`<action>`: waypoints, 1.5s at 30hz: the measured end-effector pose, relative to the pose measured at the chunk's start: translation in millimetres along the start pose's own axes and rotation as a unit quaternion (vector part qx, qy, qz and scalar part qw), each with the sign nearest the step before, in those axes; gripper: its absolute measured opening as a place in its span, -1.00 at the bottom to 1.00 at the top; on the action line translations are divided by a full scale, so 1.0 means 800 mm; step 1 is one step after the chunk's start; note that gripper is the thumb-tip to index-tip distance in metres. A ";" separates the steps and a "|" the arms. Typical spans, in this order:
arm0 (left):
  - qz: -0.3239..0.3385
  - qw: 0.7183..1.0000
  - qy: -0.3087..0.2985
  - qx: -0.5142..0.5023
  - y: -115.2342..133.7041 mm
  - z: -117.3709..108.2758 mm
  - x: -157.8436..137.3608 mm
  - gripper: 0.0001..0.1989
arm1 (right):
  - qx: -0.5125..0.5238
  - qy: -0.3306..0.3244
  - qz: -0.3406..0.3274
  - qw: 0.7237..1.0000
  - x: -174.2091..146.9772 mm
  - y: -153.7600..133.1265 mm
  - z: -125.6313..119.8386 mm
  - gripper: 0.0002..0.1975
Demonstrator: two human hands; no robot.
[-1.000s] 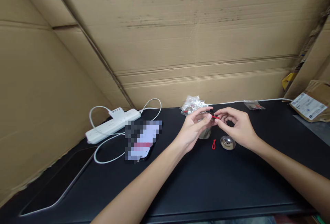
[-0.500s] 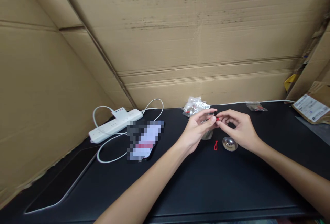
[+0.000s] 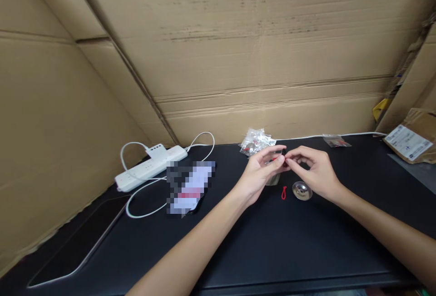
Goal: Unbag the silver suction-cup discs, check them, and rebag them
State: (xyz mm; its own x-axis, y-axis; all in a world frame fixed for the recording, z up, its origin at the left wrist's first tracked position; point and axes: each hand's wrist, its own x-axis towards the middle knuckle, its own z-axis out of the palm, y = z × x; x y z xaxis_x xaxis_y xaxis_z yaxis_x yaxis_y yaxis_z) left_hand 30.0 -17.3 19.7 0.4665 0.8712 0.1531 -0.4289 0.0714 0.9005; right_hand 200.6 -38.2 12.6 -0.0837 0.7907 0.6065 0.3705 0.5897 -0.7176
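Observation:
My left hand (image 3: pixel 264 169) pinches a small dark-edged piece (image 3: pixel 283 151), seen nearly edge-on, between thumb and fingers. A bit of red cord shows beside its thumb. Thumb and fingertips of my right hand (image 3: pixel 311 169) are closed together against the same piece; the red cord there is mostly hidden by the fingers. Below the hands, a red cord loop (image 3: pixel 284 192) lies on the black table. To its right is a shiny, shallow round metal dish (image 3: pixel 302 190) with small marks or holes near its middle. A clear plastic bag (image 3: pixel 274 179) is partly covered by my left hand.
Clear bags (image 3: pixel 257 141) with red and metal parts lie at the back, another small bag (image 3: pixel 336 140) farther right. On the left are a white power strip (image 3: pixel 151 166) with cables, a blurred phone (image 3: pixel 192 189) and a dark tablet (image 3: pixel 80 241). A labelled package (image 3: pixel 410 141) stands right.
The red cord at the right fingertips is now less visible, and a little red shows by my left thumb. The view has shifted slightly; both hands stay together.

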 end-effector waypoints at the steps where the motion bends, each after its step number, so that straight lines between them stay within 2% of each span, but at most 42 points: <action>1: -0.001 1.000 -0.002 0.001 0.000 0.000 0.000 -0.68 | -0.002 -0.002 0.000 1.000 0.000 0.001 0.000 -0.90; 14: -0.012 1.000 -0.003 0.024 -0.003 -0.001 -0.001 -0.65 | -0.026 -0.027 -0.005 0.999 0.000 0.002 -0.002 -0.90; 19: -0.024 1.000 -0.006 -0.006 -0.003 0.000 0.000 -0.65 | -0.014 -0.016 0.000 1.000 0.003 0.001 -0.004 -0.88; 23: -0.045 0.999 0.002 -0.018 -0.001 0.000 0.001 -0.65 | 0.005 0.018 0.025 1.000 0.009 0.009 -0.010 -0.82; 25: -0.059 0.998 0.002 -0.022 0.000 0.000 0.002 -0.66 | 0.027 0.008 0.047 0.999 0.012 0.014 -0.012 -0.80; 29: -0.088 0.996 -0.012 -0.007 0.000 0.002 0.003 -0.60 | 0.113 -0.072 0.108 0.985 0.015 0.019 -0.013 -0.78; 31: -0.096 0.995 -0.023 0.002 -0.001 0.003 0.003 -0.58 | 0.134 -0.090 0.145 0.976 0.015 0.021 -0.015 -0.74; 33: -0.104 0.994 -0.015 0.004 -0.002 0.004 0.002 -0.57 | 0.155 -0.076 0.187 0.967 0.017 0.024 -0.018 -0.72; 36: -0.118 0.992 0.036 0.022 -0.003 0.004 0.001 -0.55 | 0.186 -0.021 0.239 0.953 0.022 0.037 -0.027 -0.74; 39: -0.124 0.988 0.063 0.060 -0.001 0.003 -0.001 -0.54 | 0.163 0.005 0.276 0.947 0.027 0.055 -0.039 -0.75; 45: -0.126 0.983 0.040 0.128 0.004 0.002 -0.002 -0.63 | 0.012 -0.063 0.339 0.939 0.026 0.078 -0.048 -0.79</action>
State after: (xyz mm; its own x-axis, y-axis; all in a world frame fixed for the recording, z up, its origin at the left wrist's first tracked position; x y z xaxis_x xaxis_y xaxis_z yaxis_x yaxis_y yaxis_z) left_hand 29.2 -18.8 22.6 0.4670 0.8772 -0.1117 -0.0931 0.1744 0.9803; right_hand 257.8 8.6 -6.2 0.0542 0.9979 -0.0357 0.3570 -0.0527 -0.9326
